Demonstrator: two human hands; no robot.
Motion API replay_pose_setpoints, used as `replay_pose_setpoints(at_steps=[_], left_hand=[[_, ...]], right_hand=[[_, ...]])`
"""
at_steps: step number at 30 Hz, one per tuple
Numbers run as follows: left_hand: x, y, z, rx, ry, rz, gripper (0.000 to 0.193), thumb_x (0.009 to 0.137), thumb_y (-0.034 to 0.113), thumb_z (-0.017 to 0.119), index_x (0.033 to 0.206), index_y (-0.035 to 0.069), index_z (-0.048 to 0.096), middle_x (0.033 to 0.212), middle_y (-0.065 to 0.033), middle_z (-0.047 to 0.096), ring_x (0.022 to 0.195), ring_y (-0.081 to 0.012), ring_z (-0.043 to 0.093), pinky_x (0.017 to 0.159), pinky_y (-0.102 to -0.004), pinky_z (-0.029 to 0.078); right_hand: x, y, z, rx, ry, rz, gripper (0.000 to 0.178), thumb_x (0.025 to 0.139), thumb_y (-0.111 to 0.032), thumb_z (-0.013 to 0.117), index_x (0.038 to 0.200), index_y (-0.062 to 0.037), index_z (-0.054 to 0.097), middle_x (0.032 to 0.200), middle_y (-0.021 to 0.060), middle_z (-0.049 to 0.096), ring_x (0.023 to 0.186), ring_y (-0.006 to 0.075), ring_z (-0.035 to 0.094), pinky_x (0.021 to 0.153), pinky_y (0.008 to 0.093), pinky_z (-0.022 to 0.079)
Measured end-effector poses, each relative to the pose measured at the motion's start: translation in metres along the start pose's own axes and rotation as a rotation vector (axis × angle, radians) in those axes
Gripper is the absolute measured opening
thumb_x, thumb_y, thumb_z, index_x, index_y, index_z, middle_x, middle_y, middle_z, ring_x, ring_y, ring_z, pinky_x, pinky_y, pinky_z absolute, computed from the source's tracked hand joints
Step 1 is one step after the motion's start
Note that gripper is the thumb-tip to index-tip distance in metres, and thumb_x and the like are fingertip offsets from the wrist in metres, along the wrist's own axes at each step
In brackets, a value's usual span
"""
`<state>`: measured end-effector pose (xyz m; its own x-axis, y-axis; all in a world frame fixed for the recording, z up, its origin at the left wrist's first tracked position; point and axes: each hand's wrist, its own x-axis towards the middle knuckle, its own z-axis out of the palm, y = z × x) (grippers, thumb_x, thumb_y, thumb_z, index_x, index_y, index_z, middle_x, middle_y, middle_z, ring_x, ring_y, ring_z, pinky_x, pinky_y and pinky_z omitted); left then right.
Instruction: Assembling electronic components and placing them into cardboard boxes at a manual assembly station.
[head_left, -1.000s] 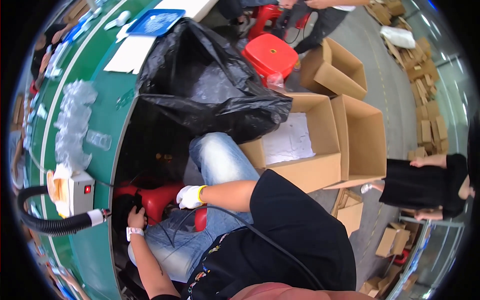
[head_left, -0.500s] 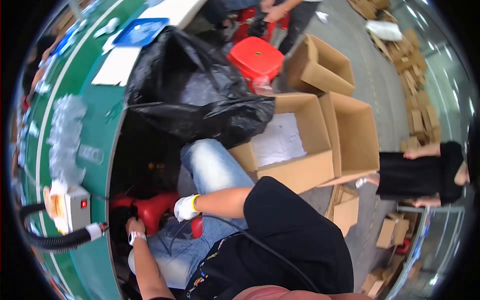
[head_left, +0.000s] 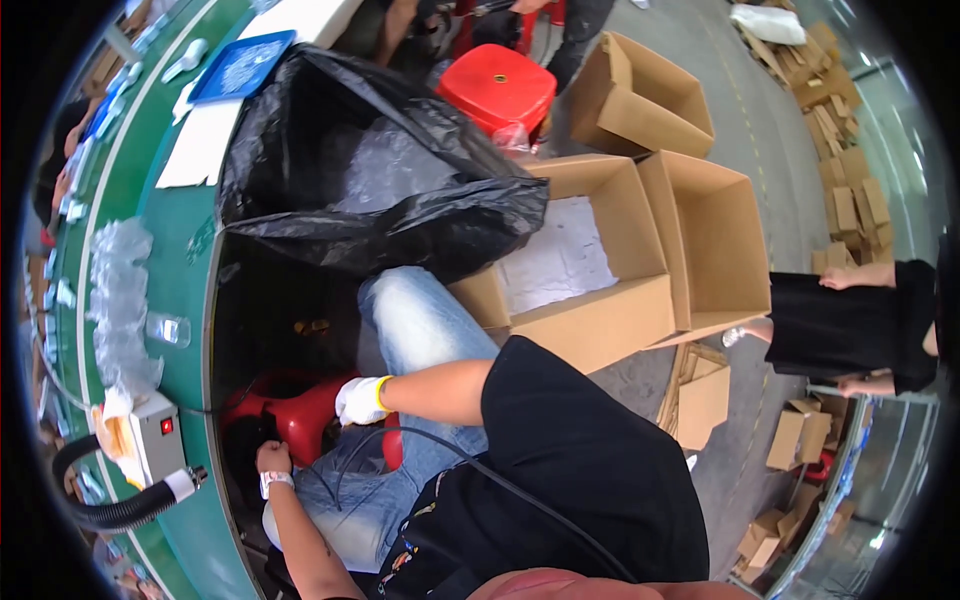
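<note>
Low beside the bench, in front of my knees, is a red plastic stool (head_left: 302,425). My right hand (head_left: 358,401), in a white glove with a yellow cuff, is closed at the stool's far right edge. On the stool's near left side my bare left hand (head_left: 274,458) is curled into a fist, a white band on its wrist. A dark object (head_left: 246,437) lies in shadow right by it. What the left fingers hold is hidden. A black cable (head_left: 440,437) loops over my lap below the right forearm.
Left, the green bench (head_left: 180,380) carries a white box (head_left: 155,430) with a black hose (head_left: 125,510), clear plastic packs (head_left: 122,310) and a blue tray (head_left: 243,66). Ahead stand a black bag (head_left: 390,235), open cartons (head_left: 590,325) and another red stool (head_left: 498,85). People are nearby.
The view has shifted a little, so the bag, cartons and far stool sit higher in it. My left fingers look more curled now. The right hand stays at the near stool.
</note>
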<state>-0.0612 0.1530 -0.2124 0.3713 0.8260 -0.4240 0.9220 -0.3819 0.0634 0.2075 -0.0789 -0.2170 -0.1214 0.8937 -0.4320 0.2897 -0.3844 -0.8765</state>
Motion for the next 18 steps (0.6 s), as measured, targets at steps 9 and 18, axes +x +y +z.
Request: replay_pose_setpoints(at_steps=[9,18], left_hand=[[-0.025,0.032,-0.02,-0.25,0.244,0.025,0.03,0.088,0.038,0.065,0.097,0.012,0.078,0.097,-0.0156,0.075,0.094,-0.0391,0.072,0.084,-0.0476,0.057],[-0.109,0.081,-0.041,-0.829,0.211,0.192,0.021,0.092,0.022,0.072,0.102,0.004,0.074,0.075,-0.0067,0.071,0.068,-0.0148,0.067,0.066,-0.0305,0.054]], right_hand=[[0.025,0.004,0.0,0.682,0.255,0.05,0.021,0.094,-0.023,0.067,0.107,-0.0067,0.072,0.083,0.0073,0.066,0.062,0.0176,0.06,0.056,0.032,0.051],[0.032,-0.021,-0.067,0.846,0.921,-0.071,0.021,0.094,-0.018,0.068,0.075,-0.011,0.063,0.064,0.0021,0.057,0.052,0.0151,0.052,0.049,0.0328,0.042]])
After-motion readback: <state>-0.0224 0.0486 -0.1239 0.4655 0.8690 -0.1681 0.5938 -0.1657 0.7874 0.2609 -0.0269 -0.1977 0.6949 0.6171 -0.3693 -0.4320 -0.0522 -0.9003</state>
